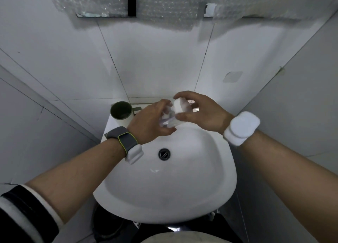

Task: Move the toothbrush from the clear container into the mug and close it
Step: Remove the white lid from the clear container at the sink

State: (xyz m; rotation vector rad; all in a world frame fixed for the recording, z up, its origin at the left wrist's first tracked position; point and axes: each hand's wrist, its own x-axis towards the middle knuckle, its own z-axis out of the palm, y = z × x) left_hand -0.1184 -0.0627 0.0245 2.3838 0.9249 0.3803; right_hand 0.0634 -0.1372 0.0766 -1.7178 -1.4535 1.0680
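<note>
Gripping the clear container [169, 121] with both hands over the sink [182, 178].

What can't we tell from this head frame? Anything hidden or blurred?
- Toothbrush: not clearly visible in the head view; the left hand wraps the clear container and motion blur smears what is inside.
- Lid seated or off: unclear, right hand fingers cover the joint.
- Mug contents: interior dark, its bottom is hard to read.
- Faucet: hidden behind both hands.
- Sink front rim: blocked by the person's body at the bottom edge.
</note>
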